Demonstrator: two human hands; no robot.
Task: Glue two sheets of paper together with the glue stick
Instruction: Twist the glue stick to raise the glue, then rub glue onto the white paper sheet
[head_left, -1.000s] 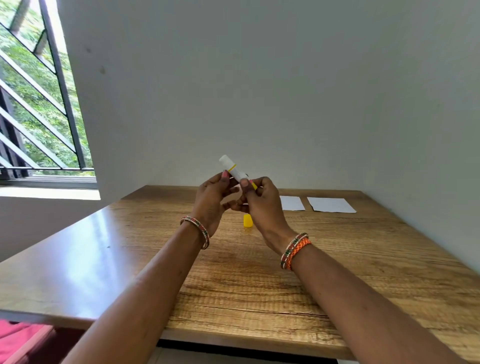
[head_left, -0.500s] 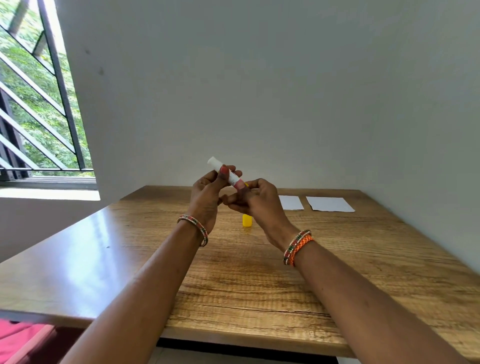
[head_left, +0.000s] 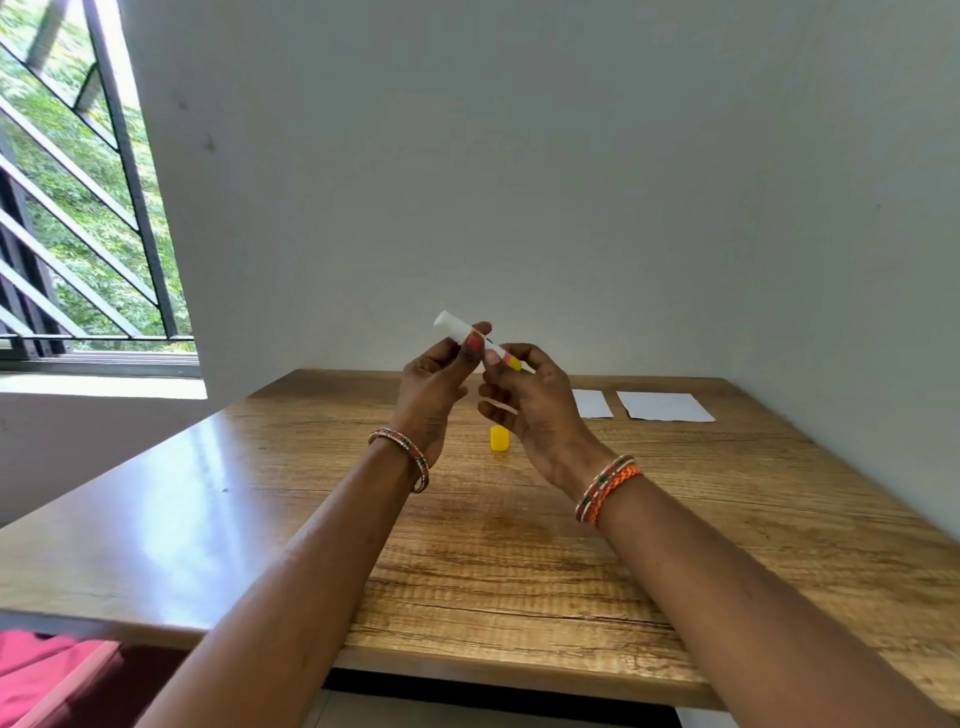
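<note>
I hold an uncapped glue stick (head_left: 456, 328) above the wooden table (head_left: 519, 545), its white tip pointing up and left. My left hand (head_left: 434, 395) pinches the white barrel. My right hand (head_left: 535, 405) grips the yellow base end between thumb and fingers. The yellow cap (head_left: 499, 438) stands upright on the table below my hands. Two white paper sheets lie flat at the far right: the nearer sheet (head_left: 592, 403) is partly hidden by my right hand, the other sheet (head_left: 667, 407) lies beside it.
A white wall runs behind the table and along its right side. A barred window (head_left: 78, 208) is at the far left. Red cloth (head_left: 36, 670) shows below the table's front left edge.
The glue stick and both hands have shifted slightly left and back; my right fingers have turned on the yellow base. The cap and sheets have not moved.
</note>
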